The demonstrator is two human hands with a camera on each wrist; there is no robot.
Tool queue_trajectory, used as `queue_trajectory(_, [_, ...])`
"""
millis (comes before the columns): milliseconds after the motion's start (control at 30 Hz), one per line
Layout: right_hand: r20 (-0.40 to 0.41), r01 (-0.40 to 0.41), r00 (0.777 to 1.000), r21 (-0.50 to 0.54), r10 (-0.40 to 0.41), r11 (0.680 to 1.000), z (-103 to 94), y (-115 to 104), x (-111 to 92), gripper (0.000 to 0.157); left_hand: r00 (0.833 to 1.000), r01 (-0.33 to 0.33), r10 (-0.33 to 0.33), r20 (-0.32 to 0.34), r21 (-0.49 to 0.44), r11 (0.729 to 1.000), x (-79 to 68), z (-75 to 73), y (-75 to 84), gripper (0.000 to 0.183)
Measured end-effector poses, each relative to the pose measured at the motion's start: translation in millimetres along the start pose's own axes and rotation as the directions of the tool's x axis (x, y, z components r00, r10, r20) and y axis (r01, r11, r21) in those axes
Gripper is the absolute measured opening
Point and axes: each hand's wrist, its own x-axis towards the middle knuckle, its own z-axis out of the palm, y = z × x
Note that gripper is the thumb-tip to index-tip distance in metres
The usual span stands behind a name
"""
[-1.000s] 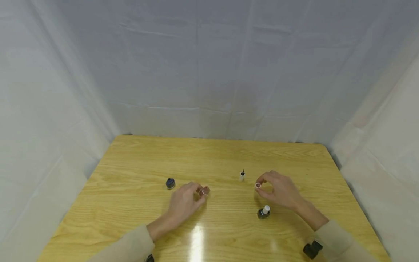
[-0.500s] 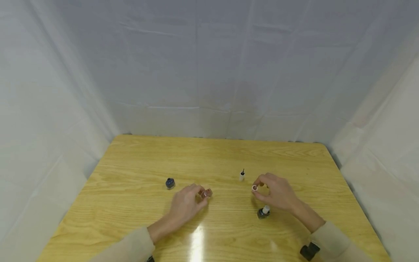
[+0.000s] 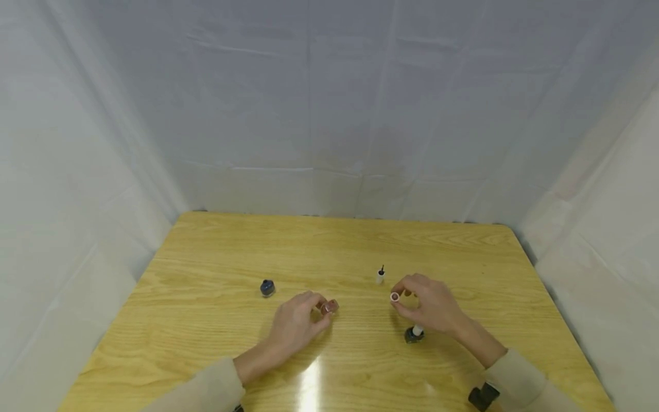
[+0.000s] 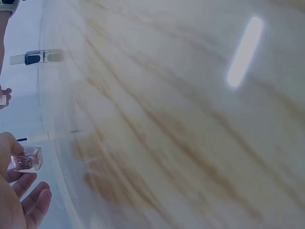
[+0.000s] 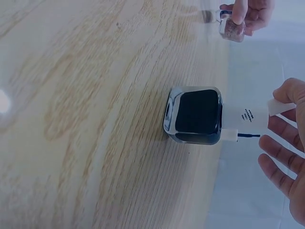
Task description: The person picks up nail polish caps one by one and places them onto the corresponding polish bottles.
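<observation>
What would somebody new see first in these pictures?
Probably the square, dark, white-capped glass bottle, looking big in the middle of the right wrist view. Then, low in the head view, the left hand pinching a small clear glass bottle of reddish stuff, and the right hand pinching a round white cap.

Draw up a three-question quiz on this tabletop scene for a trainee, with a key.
1. Multiple choice: What does the left hand pinch?
A) a shiny metal spoon
B) a small clear glass bottle with reddish contents
C) nothing at all

2. True or false: The dark, squarish glass bottle near the right hand has a white cylindrical cap on it.

3. Fill in the blank: On the yellow wooden table, a separate slim white cap stands with its thin dark brush pointing ____.

Key: 1. B; 2. True; 3. upward.
</observation>
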Motion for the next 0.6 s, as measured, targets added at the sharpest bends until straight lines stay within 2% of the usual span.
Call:
queue_trajectory(233, [-0.006,0.013,1.000,0.024,-0.013,1.000,1.1,-4.7,2.7,0.019,1.000,-0.016,0.016,-0.011,0.013,1.000,-0.1,0.5,4.0,0.017])
queue_trajectory(600, [-0.004,0.033,0.999,0.046,-0.032,0.998,2.6,-7.2,3.2,0.021,1.000,-0.016,0.015,-0.014,-0.024,1.000,-1.0,0.6,9.5,0.017])
